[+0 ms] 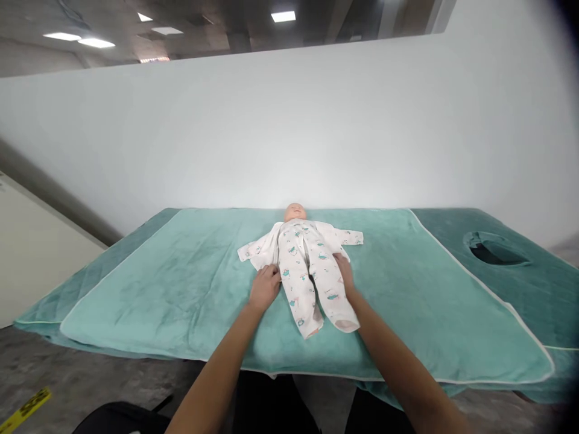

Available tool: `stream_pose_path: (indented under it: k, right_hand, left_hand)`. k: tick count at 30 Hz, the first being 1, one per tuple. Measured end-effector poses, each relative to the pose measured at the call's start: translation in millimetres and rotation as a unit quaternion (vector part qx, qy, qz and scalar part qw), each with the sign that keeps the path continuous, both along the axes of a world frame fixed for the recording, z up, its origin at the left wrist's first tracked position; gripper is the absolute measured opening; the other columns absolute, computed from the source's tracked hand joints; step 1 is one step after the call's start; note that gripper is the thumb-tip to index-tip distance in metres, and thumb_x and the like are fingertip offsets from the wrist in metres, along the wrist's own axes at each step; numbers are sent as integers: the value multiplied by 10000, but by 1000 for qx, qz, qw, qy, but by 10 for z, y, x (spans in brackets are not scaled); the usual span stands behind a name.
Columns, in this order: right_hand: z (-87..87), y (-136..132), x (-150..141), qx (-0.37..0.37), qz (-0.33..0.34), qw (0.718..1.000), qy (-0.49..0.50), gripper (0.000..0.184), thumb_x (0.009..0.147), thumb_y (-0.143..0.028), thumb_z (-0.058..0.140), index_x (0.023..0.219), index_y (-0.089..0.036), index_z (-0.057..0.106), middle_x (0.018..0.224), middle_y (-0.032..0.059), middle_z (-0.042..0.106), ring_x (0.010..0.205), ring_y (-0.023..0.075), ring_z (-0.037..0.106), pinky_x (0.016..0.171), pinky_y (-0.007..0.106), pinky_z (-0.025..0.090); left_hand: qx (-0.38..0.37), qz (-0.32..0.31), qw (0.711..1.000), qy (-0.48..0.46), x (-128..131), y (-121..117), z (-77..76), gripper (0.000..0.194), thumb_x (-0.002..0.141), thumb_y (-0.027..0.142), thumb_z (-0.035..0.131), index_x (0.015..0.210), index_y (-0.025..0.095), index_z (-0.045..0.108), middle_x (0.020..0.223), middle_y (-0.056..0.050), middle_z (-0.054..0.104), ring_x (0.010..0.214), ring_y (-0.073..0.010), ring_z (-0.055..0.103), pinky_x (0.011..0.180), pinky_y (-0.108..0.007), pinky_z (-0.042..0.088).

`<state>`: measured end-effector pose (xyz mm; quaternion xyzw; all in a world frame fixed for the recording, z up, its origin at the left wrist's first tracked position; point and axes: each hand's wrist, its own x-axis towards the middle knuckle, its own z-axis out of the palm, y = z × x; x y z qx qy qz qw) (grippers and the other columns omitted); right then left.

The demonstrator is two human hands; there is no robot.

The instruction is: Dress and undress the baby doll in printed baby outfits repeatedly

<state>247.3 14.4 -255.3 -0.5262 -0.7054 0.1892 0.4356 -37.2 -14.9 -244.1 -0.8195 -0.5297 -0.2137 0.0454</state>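
A baby doll (295, 211) lies on its back, head toward the wall. White printed baby pants (296, 271) cover its front from the chest down, legs pointing toward me. A matching white baby shirt (262, 246) shows around the pants, its sleeves spread to both sides. At the left edge of the pants, my left hand (265, 287) is closed, fingertips pinched against the cloth. My right hand (344, 272) is at the opposite edge, just below the shirt's hem, fingers curled at the pants. Its fingertips are partly hidden by fabric.
The doll lies on a light green sheet (181, 289) with pale piping, over a darker green bed cover (443, 232). A face hole (495, 252) opens at the right end. A white wall (289, 132) rises behind the bed. A white panel (36, 247) stands at left.
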Motion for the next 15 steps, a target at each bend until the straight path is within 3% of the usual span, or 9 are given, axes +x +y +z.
stream_pose_path:
  k: [4, 8, 11, 15]
  right_hand:
    - [-37, -123, 264, 65, -16, 995, -72, 231, 920, -92, 522, 847, -210, 707, 1010, 74, 734, 1158, 281, 531, 1055, 447, 300]
    - [-57, -282, 405, 174, -18, 965, -195, 306, 892, -31, 498, 895, -241, 721, 970, 35, 753, 1069, 240, 583, 1008, 411, 330]
    - [-106, -300, 482, 166, -19, 966, -199, 352, 812, 25, 468, 844, -222, 716, 863, 40, 743, 958, 223, 606, 928, 372, 376]
    - [-210, -217, 553, 91, -2, 988, -125, 350, 770, 0, 420, 787, -222, 691, 818, 30, 731, 879, 200, 633, 936, 358, 406]
  left_hand:
    - [15, -24, 998, 52, -59, -124, 17, 249, 937, 142, 491, 822, 211, 702, 861, -92, 611, 843, -239, 540, 760, -386, 413]
    - [27, -40, 996, 72, -62, -171, 46, 233, 938, 165, 510, 799, 202, 695, 855, -91, 612, 836, -237, 536, 736, -377, 400]
    - [40, -65, 995, 65, -70, -209, 33, 218, 945, 202, 517, 806, 192, 685, 869, -86, 621, 851, -230, 550, 756, -371, 426]
    - [52, -73, 996, -6, -114, -260, 0, 275, 972, 269, 486, 766, 197, 653, 784, -58, 603, 788, -201, 560, 753, -348, 461]
